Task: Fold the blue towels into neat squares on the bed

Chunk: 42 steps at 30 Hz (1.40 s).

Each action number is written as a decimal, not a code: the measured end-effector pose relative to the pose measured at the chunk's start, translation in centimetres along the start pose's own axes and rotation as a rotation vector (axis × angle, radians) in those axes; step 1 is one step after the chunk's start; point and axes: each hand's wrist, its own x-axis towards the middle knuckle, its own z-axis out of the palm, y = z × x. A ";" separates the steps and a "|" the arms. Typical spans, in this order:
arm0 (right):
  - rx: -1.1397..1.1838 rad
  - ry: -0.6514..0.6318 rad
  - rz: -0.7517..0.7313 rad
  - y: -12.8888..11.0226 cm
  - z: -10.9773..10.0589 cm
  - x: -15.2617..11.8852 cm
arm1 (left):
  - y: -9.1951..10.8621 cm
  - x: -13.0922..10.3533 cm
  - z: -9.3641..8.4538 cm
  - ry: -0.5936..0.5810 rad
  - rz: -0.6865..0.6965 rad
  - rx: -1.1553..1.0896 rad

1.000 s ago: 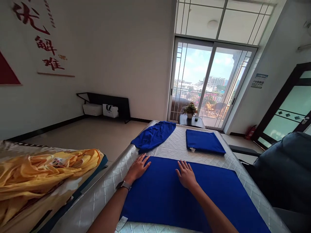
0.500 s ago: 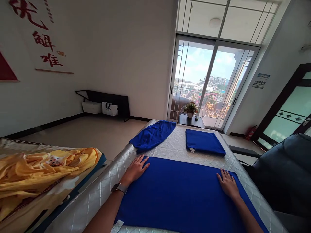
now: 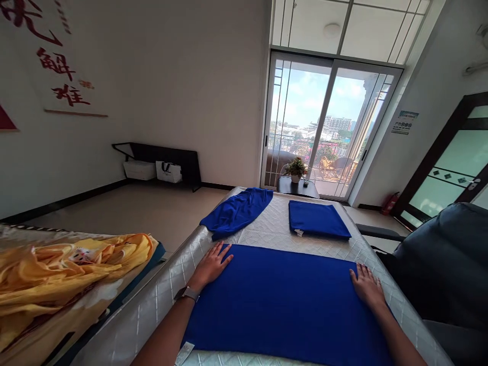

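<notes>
A blue cloth (image 3: 290, 305) lies spread flat on the quilted white mattress (image 3: 259, 223), with a white label at its near left corner. My left hand (image 3: 212, 263), a watch on its wrist, rests flat on the cloth's far left corner, fingers spread. On the far right corner lies my right hand (image 3: 368, 284), palm down with fingers stretched out. Beyond them sit a neatly folded blue cloth (image 3: 318, 219) on the right and a crumpled blue cloth (image 3: 240, 211) on the left.
To the left stands another bed with rumpled yellow bedding (image 3: 76, 269). A dark padded seat (image 3: 450, 259) is close on the right. Past the mattress a small black table (image 3: 297, 187) carries a potted plant (image 3: 296, 170), before sliding glass doors (image 3: 316, 127).
My right hand has slid outward to the right, to the cloth's edge. My left hand stays on its corner. The view has shifted slightly.
</notes>
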 end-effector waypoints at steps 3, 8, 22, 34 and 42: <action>-0.171 0.063 0.001 -1.6 -2.1 -0.9 | 0.1 -0.1 0.0 0.009 0.000 0.009; -0.118 0.143 -0.176 -9.7 -5.2 -4.4 | 0.0 0.0 0.3 0.030 0.005 -0.002; 0.339 -0.205 -0.613 -23.8 -6.5 -10.6 | 0.8 -0.6 -0.7 0.054 0.008 0.002; 0.148 -0.070 -0.069 1.4 1.2 0.1 | -0.2 0.0 0.6 0.080 0.014 -0.003; 0.175 -0.013 -0.054 3.3 2.7 0.7 | -0.1 0.1 0.2 0.087 0.049 -0.002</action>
